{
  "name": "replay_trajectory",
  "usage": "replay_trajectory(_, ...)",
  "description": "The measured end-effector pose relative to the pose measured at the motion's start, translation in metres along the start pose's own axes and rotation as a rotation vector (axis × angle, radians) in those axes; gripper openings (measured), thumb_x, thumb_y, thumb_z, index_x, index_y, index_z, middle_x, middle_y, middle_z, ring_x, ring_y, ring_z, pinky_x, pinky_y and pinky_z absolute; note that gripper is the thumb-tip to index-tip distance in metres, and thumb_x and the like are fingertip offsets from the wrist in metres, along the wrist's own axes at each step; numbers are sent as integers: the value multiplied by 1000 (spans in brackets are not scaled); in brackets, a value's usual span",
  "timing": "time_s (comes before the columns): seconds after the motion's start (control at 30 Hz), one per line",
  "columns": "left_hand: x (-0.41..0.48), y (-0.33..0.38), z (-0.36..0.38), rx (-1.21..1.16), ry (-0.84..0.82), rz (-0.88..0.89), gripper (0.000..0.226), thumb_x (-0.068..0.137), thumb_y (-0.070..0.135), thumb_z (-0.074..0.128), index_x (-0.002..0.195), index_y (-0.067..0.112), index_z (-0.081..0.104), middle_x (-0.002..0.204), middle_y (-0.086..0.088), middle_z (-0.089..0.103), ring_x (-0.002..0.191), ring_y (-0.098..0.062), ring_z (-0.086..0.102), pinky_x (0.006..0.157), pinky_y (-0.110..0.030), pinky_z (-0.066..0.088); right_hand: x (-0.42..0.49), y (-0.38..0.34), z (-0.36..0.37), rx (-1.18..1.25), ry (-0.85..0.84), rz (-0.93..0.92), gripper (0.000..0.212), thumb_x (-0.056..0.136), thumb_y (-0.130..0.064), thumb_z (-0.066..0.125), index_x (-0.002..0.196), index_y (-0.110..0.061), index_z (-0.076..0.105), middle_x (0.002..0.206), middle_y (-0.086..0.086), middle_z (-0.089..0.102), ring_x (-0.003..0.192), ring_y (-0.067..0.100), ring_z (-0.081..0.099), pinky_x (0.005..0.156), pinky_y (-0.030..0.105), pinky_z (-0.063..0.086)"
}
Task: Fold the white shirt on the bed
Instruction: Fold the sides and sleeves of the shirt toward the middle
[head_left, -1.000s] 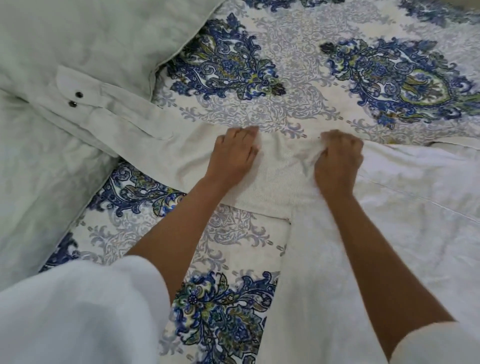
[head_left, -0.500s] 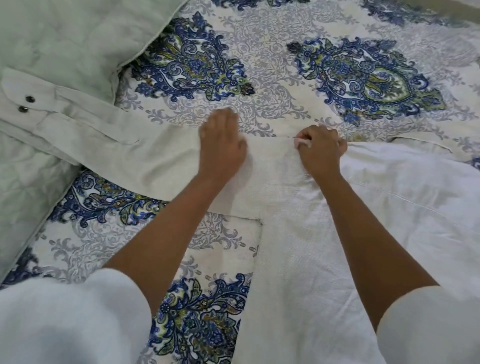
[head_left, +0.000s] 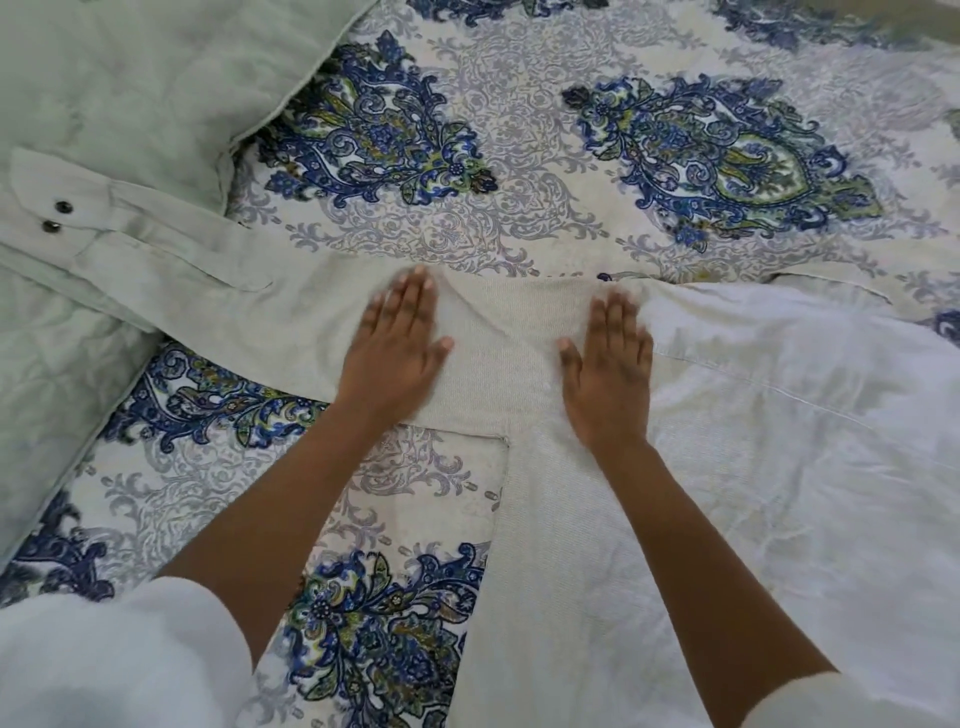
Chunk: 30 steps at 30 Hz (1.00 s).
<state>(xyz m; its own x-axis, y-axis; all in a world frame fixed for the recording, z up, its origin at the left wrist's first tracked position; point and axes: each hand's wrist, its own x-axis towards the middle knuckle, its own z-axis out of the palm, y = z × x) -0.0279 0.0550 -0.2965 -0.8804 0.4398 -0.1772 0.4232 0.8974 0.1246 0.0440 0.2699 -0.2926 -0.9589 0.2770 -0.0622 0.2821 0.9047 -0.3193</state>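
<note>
The white shirt (head_left: 753, 467) lies spread over the right half of the bed, its body wrinkled. One long sleeve (head_left: 208, 280) stretches out to the left, and its cuff with two dark buttons (head_left: 57, 215) rests on a pale green pillow. My left hand (head_left: 397, 343) lies flat, fingers apart, on the upper sleeve near the armpit. My right hand (head_left: 610, 374) lies flat on the shoulder seam, palm down. Neither hand grips the cloth.
The bed cover (head_left: 519, 171) has a blue and green floral pattern. A pale green pillow (head_left: 130, 78) fills the upper left, and a second pale green cushion (head_left: 47, 374) lies under the cuff at the left edge.
Both hands have gone from pinching the shirt's top edge with curled fingers to lying flat and open on the cloth, a little nearer to me.
</note>
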Motion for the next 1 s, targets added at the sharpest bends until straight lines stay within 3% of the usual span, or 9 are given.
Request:
replay_trajectory(0.13, -8, 28, 3, -29, -13, 205, 64, 93, 47, 1, 148, 16, -7, 156, 2, -13, 145, -12, -9, 119, -34, -4, -9, -26, 6, 36, 22, -183, 53, 93, -27, 22, 138, -7, 42, 149, 13, 35, 141, 28, 25, 114, 45, 17)
replay_trajectory(0.23, -11, 21, 5, -44, 15, 85, 64, 93, 45, 3, 150, 16, -1, 156, 5, -8, 144, -8, -6, 118, -33, -3, -5, -22, 5, 92, 27, -183, 55, 87, -20, 20, 128, -5, 53, 139, 13, 49, 134, 31, 39, 111, 43, 27)
replay_trajectory(0.33, -7, 21, -6, -71, 85, 27, 62, 93, 38, 15, 147, 11, 23, 155, -5, 24, 142, -21, 24, 114, -39, 18, 16, -17, -9, 155, 124, -95, 48, 88, -16, 26, 123, -3, 56, 130, 15, 55, 118, 36, 47, 98, 45, 43)
replay_trajectory(0.4, 7, 28, -18, -106, 177, 22, 52, 92, 28, 28, 138, 5, 40, 142, -13, 43, 128, -31, 40, 102, -43, 32, 35, -17, -19, 102, 113, -60, 39, 92, -14, 37, 128, -7, 51, 133, 11, 52, 118, 34, 42, 96, 45, 40)
replay_trajectory(0.47, 31, 28, -28, -144, 216, -27, 42, 94, 21, 36, 133, 8, 46, 136, -11, 46, 126, -29, 39, 103, -41, 28, 55, -18, -25, -30, 6, -32, 38, 93, -17, 46, 131, -12, 47, 132, 7, 50, 123, 30, 36, 99, 43, 30)
replay_trajectory(0.57, 63, 10, -41, -199, 76, -121, 29, 95, 23, 43, 121, 16, 54, 128, -5, 48, 125, -23, 36, 109, -39, 14, 77, -16, -33, -62, -56, 25, 24, 89, -13, 50, 111, -15, 60, 117, 5, 57, 121, 26, 37, 101, 43, 21)
replay_trajectory(0.7, 76, -24, -55, -124, -132, -92, 19, 91, 16, 50, 108, 14, 58, 120, -6, 56, 117, -22, 41, 106, -39, 15, 81, -9, -36, 28, -56, 129, 16, 89, -13, 53, 99, -17, 64, 111, 3, 62, 122, 24, 38, 109, 45, 11)
replay_trajectory(0.9, 42, 8, -45, -132, 243, -164, 46, 85, 8, 45, 131, 2, 44, 141, -19, 39, 133, -33, 31, 110, -40, 21, 40, -27, -21, 43, 198, 34, 34, 85, -18, 52, 119, -12, 54, 127, 10, 51, 129, 28, 38, 109, 46, 17)
replay_trajectory(1.0, 8, 41, -15, -182, 147, 119, 60, 95, 26, 33, 146, -1, 19, 155, -19, 15, 145, -30, 11, 118, -42, 10, 10, -51, -8, 79, 88, -141, 39, 90, -17, 47, 128, -8, 49, 141, 15, 44, 138, 29, 30, 112, 47, 17)
